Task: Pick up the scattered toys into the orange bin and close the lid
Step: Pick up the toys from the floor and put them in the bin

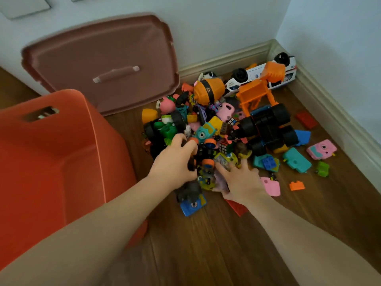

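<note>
Both hands are down in the toy pile point(222, 129) on the wooden floor point(206, 244). The left hand point(175, 162) has its fingers curled over a small black toy with orange wheels point(204, 155) at the pile's near edge, gripping it. The right hand point(241, 178) lies just beside it, fingers spread and fairly straight, pressing on a yellow-green toy point(226, 159) and on something pale purple under the palm (too blurred to name).

Taking the pile as the landmark: a blue toy camera point(192, 205) and a grey figure point(188, 191) sit at its near edge, below the left hand. At its far side lie an orange mixer drum point(208, 89), an orange digger arm point(257, 89) and an overturned white car point(263, 75) against the skirting board. A black-wheeled truck point(268, 126) lies in its right half, with a pink camera point(321, 149), teal pieces point(296, 159) and an orange brick point(296, 185) scattered off to its right.

The orange bin point(51, 162) stands open to the left of the pile, close to the left forearm. Its brownish lid point(103, 65) leans against the wall beyond the bin, left of the pile's far end.
</note>
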`<action>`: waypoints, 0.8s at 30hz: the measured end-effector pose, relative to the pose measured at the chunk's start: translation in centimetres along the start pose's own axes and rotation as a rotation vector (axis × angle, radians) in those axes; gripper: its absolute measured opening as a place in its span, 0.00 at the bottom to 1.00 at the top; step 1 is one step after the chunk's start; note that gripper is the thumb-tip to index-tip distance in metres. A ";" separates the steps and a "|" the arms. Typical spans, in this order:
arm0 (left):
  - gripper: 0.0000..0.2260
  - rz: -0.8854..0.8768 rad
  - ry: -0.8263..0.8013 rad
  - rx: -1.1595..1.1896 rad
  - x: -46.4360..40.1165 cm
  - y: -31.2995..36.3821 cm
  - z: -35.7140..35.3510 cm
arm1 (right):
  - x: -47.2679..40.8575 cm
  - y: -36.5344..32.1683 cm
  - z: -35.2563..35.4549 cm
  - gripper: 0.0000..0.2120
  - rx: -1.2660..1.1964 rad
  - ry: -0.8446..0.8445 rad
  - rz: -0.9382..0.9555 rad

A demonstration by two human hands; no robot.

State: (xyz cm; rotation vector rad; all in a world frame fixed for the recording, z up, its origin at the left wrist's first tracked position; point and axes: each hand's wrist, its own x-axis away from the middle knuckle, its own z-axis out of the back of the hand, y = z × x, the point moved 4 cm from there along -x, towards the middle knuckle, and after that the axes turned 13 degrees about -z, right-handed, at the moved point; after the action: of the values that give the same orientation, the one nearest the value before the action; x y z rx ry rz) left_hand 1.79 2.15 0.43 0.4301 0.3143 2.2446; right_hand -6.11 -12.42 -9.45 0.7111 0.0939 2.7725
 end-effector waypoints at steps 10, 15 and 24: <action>0.16 -0.008 0.686 0.838 4.4 -1.2 8.0 | 1.6 1.8 0.8 0.38 -0.508 -0.085 -0.151; 0.16 -0.162 0.758 0.799 8.3 -0.3 11.9 | 2.6 0.2 7.2 0.26 -1.376 -0.131 -0.166; 0.18 -0.122 0.986 0.321 20.6 -3.9 15.5 | 8.3 -11.5 22.6 0.29 -1.252 0.058 0.399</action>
State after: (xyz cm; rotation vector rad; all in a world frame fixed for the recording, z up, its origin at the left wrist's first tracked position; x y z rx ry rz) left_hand -1.93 21.65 17.36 -0.5683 1.1707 2.1271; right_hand 0.59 0.80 12.73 0.2835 -1.7232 2.4316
